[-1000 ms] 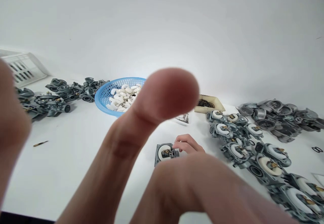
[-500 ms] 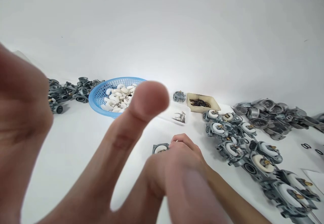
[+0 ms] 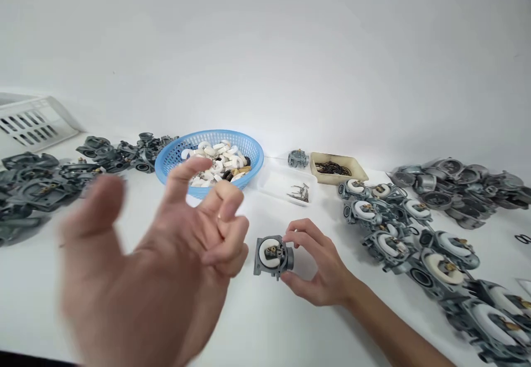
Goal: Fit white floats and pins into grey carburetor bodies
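My left hand (image 3: 166, 256) is raised close to the camera, palm turned up. Its thumb and index finger are apart while the other fingers curl inward, and nothing shows in it. My right hand (image 3: 317, 265) grips the right side of a grey carburetor body (image 3: 260, 270) on the white table, thumb below and fingers above. A white float (image 3: 264, 254) with brass parts at its middle sits in that carburetor. Behind my left fingers stands a blue basket (image 3: 255, 160) full of loose white floats (image 3: 224, 157).
Carburetors with floats (image 3: 392, 245) line the right side; grey bowls (image 3: 452, 190) are piled behind. More carburetor bodies (image 3: 41, 187) lie left, near a white crate (image 3: 37, 126). At the back are a clear tray (image 3: 277, 187) of small pins and a cream tray (image 3: 338, 178) of dark rings.
My left hand has drawn back to the left, away from the camera, uncovering the carburetor. My right hand remains at the carburetor. The view has shifted slightly to the left.
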{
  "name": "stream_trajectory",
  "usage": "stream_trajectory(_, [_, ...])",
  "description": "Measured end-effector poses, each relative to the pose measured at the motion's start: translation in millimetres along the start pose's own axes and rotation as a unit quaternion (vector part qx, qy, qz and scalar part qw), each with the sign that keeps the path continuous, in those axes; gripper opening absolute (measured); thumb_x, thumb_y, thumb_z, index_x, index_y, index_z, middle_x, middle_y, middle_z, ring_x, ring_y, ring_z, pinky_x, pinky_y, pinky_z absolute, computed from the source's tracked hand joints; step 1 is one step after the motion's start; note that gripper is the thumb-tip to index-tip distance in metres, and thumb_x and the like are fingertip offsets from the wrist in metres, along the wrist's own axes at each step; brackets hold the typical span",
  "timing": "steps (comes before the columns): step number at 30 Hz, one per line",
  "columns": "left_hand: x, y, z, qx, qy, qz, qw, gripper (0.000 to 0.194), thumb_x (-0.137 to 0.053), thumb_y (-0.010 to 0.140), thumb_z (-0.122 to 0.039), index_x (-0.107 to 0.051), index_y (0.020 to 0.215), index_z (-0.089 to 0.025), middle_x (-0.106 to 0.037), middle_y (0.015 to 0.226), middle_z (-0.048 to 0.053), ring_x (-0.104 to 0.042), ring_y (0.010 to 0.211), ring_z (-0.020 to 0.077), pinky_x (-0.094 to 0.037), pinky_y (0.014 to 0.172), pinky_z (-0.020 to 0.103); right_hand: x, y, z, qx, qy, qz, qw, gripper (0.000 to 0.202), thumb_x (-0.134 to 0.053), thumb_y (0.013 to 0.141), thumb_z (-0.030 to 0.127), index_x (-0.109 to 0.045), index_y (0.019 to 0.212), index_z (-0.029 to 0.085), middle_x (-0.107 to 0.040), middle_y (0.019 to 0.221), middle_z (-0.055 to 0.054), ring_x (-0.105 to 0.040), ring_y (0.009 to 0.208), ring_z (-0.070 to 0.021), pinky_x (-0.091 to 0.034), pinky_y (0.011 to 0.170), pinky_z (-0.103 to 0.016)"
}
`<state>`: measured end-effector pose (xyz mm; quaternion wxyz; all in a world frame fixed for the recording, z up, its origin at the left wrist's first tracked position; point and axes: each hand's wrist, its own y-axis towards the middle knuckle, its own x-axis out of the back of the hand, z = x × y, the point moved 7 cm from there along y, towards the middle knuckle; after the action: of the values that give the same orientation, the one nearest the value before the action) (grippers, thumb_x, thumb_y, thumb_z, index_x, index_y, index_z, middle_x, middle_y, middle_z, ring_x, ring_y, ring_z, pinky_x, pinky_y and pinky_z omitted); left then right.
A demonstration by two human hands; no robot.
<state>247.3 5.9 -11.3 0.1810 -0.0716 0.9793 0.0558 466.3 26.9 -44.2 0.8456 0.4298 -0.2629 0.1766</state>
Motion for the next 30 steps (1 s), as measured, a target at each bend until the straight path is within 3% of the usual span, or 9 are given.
stream_trajectory(2, [-34.0, 16, -5, -0.009, 0.012, 0.082, 0.997, 0.042, -0.047, 0.093, -0.065, -0.053, 0.114, -0.029, -0.052, 0.066, -0.004, -0.028, 0.041, 0.0081, -0.021, 0.035, 0.019, -1, -1, -2, 0.000, 0.001, -0.002, 1.000, 0.041, -0.070, 0.084, 0.029, -0.056, 0.122, 0.019, -0.058, 0.108, -0.012, -0.061, 0.092, -0.0244, -0.057, 0.069, -0.035])
stream_trajectory(4, [-43.5, 27, -3, -0.063, 0.122, 0.111, 0.984, 0.022, -0.057, 0.096, -0.044, -0.053, 0.112, -0.029, -0.050, 0.068, -0.007, -0.031, 0.041, 0.0063, -0.026, 0.038, 0.019, -1, -2, -5, -0.009, 0.002, -0.006, 1.000, 0.039, -0.070, 0.085, 0.029, -0.057, 0.120, 0.020, -0.058, 0.108, -0.012, -0.061, 0.090, -0.0238, -0.056, 0.067, -0.035])
stream_trajectory(6, [-45.5, 29, 9, -0.142, 0.298, 0.173, 0.928, 0.018, -0.062, 0.093, -0.033, -0.058, 0.109, -0.026, -0.056, 0.079, -0.004, -0.048, 0.055, 0.0090, -0.041, 0.051, 0.023, -2, -3, -9, -0.020, 0.006, -0.009, 1.000, 0.036, -0.069, 0.086, 0.028, -0.057, 0.118, 0.020, -0.059, 0.107, -0.011, -0.060, 0.088, -0.0225, -0.055, 0.066, -0.034])
stream_trajectory(9, [-45.4, 20, 37, -0.222, 0.454, 0.309, 0.806, 0.046, -0.076, 0.077, -0.027, -0.060, 0.119, -0.024, -0.066, 0.104, 0.004, -0.063, 0.091, 0.0208, -0.053, 0.079, 0.033, -4, -5, -15, -0.035, 0.021, -0.002, 0.999, 0.026, -0.061, 0.091, 0.023, -0.058, 0.116, 0.021, -0.059, 0.104, -0.009, -0.058, 0.086, -0.0206, -0.053, 0.068, -0.034])
stream_trajectory(11, [-42.1, 17, 48, -0.240, 0.466, 0.342, 0.780, 0.051, -0.079, 0.072, -0.024, -0.060, 0.120, -0.023, -0.066, 0.109, 0.006, -0.063, 0.099, 0.0237, -0.054, 0.087, 0.036, -6, -5, -18, -0.044, 0.031, 0.004, 0.999, 0.022, -0.054, 0.095, 0.020, -0.058, 0.116, 0.021, -0.059, 0.103, -0.008, -0.058, 0.087, -0.0199, -0.053, 0.071, -0.034])
stream_trajectory(18, [-35.2, 12, 66, -0.262, 0.444, 0.286, 0.808, 0.042, -0.076, 0.080, -0.023, -0.061, 0.119, -0.021, -0.062, 0.115, 0.009, -0.063, 0.102, 0.0224, -0.055, 0.089, 0.035, -6, -6, -25, -0.058, 0.031, 0.007, 0.998, 0.019, -0.049, 0.098, 0.017, -0.058, 0.114, 0.021, -0.060, 0.101, -0.007, -0.058, 0.085, -0.0187, -0.051, 0.071, -0.033])
stream_trajectory(25, [-31.7, 10, 74, -0.204, 0.422, 0.268, 0.842, 0.039, -0.071, 0.083, -0.020, -0.060, 0.120, -0.023, -0.064, 0.115, 0.007, -0.062, 0.105, 0.0223, -0.055, 0.091, 0.036, -5, -5, -26, -0.053, 0.003, 0.004, 0.999, 0.018, -0.049, 0.099, 0.016, -0.059, 0.113, 0.020, -0.062, 0.100, -0.007, -0.060, 0.084, -0.0181, -0.052, 0.071, -0.031])
stream_trajectory(30, [-30.7, 11, 74, -0.203, 0.408, 0.260, 0.851, 0.036, -0.074, 0.082, -0.022, -0.063, 0.117, -0.024, -0.066, 0.116, 0.007, -0.065, 0.107, 0.0225, -0.056, 0.093, 0.035, 30, 9, -6, 0.022, -0.195, -0.030, 0.980, 0.019, -0.059, 0.094, 0.012, -0.062, 0.112, 0.018, -0.066, 0.101, -0.009, -0.065, 0.090, -0.0219, -0.054, 0.077, -0.034])
